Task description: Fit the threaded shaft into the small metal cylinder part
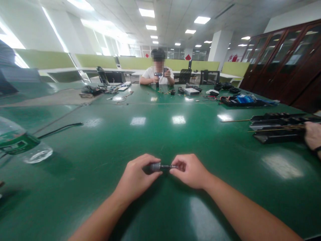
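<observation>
A short grey cylinder (pixel 155 166) is pinched between the thumb and fingers of my left hand (pixel 135 174). From its right end runs a thin dark shaft (pixel 165 166), lying level. My right hand (pixel 190 171) grips the far end of that shaft with thumb and curled fingers. Whether cylinder and shaft are one piece or two cannot be made out, nor what kind of thing they are. Both hands are just above the green table (pixel 160 140), close to my body.
To the left a clear bottle with a green label (pixel 20 144) lies near a black cable (pixel 61 129). On the right another person's hand (pixel 313 135) touches black channel-shaped parts (pixel 278 134) with thin rods. Across the table sits a person (pixel 157 75) among loose electronics and a blue-filled tray (pixel 247 100).
</observation>
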Available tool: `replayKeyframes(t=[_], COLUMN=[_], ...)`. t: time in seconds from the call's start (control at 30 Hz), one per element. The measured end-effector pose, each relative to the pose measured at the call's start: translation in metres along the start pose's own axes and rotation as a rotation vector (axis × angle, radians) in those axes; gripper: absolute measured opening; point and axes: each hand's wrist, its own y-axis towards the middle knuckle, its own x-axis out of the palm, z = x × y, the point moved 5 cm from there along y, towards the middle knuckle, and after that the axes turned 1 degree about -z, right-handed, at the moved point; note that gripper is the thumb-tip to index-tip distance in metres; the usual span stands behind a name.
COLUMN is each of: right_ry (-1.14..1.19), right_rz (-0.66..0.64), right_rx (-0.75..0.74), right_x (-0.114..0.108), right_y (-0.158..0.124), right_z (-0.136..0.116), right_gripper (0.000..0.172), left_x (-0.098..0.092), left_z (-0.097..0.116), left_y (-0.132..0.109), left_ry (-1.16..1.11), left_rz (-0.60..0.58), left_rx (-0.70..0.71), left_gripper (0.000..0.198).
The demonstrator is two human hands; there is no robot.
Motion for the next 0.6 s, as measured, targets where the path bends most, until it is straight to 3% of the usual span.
replayKeyframes(t=[0.6], right_ry=[-0.016], right_rz=[0.017], right_rx=[0.003], right_x=[-0.0013], right_y=[0.0006], right_z=[0.0012], right_gripper=[0.006], left_x=[-0.0011], left_z=[-0.0044], left_y=[0.0003], left_ry=[0.027], left_rz=[-0.013], left_rx=[-0.018], left_gripper=[0.019])
